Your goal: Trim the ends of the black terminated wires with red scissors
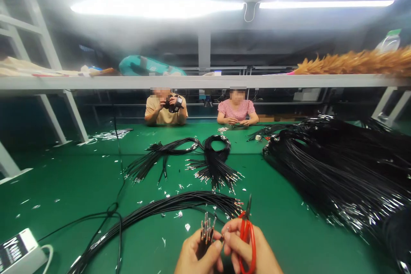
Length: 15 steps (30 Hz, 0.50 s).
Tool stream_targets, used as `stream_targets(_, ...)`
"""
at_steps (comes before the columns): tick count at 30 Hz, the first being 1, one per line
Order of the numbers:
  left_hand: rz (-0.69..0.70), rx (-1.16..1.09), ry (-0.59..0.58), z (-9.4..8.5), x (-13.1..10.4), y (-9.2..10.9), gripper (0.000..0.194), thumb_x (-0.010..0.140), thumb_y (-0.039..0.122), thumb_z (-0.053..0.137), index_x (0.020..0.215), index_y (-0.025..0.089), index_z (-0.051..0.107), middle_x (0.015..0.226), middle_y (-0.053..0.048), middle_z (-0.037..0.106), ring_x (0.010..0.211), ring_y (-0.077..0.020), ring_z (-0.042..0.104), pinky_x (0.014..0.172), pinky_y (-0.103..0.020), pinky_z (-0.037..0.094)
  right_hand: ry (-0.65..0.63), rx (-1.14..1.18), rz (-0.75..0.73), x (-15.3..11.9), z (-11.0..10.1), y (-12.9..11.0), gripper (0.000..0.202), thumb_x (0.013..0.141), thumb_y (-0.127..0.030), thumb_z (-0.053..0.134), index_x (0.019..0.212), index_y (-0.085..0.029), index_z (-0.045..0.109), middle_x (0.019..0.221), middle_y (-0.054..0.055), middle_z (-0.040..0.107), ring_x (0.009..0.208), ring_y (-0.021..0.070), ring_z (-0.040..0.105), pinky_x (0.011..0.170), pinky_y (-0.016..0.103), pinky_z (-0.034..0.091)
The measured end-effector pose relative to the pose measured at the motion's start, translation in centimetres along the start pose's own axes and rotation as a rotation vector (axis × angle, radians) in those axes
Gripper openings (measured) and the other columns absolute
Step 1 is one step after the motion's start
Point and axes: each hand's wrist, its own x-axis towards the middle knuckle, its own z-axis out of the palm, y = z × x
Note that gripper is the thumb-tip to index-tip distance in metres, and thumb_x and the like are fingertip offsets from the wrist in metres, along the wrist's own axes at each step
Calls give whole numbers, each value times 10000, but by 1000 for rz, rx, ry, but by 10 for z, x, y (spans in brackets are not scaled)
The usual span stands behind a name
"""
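Broadly, a green work table (64, 180) fills the view, stretching away to a long white shelf (205, 81) that crosses the scene above it. On the right of the table lies a very large heap of black wires (346, 167), its near edge glinting with metal tips. In the middle of the table rest two smaller looped wire bundles (192, 158), their ends fanned out towards the viewer. A longer bundle (154, 209) sweeps from the lower left across to the hands. Two co-workers sit at the far side: one in a tan shirt (165, 111) with both hands raised, one in a pink top (236, 111) with hands on the table. A white box (19, 252) sits at the lower left corner. Small pale scraps dot the green surface.

At the bottom centre, the person's left hand (195, 252) is closed around a small cluster of wire ends (207, 229), whose metal tips stand upright above the fingers. Just beside it, touching, the right hand (247, 252) grips red-handled scissors (246, 227), fingers wrapped through the handles, the dark blades pointing up and away, nearly closed.
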Motion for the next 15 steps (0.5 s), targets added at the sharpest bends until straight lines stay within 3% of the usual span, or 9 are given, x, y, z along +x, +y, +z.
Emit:
stream_targets(5,-7,57,-21,-2,0,2,437,555,499,692,736,120,571,419,34,534,359,-52,409,391,-181,244,26,44,0,-3,0,1,256,756,-377,583,752,-124,544,493,-33,562,301,21,428,303,122,267)
stream_targets(9,-106,65,-203,-7,-1,4,425,602,528,637,682,113,590,379,60,450,338,-31,299,374,-186,166,-64,73,62,-7,-1,-6,210,760,-346,581,744,-139,557,479,-40,554,314,20,412,311,116,280)
stream_targets(11,-93,84,-250,-9,-1,4,442,611,546,616,665,108,593,388,54,445,338,-29,288,372,-186,165,-82,95,75,-6,-2,-8,205,754,-343,589,758,-139,566,488,-33,567,319,21,420,316,116,284)
stream_targets(15,4,195,-56,-7,0,1,429,625,539,607,743,130,555,464,19,549,312,-30,291,350,-183,191,7,51,66,2,-5,-5,359,751,-479,550,780,-121,565,488,-5,592,288,30,435,288,124,246)
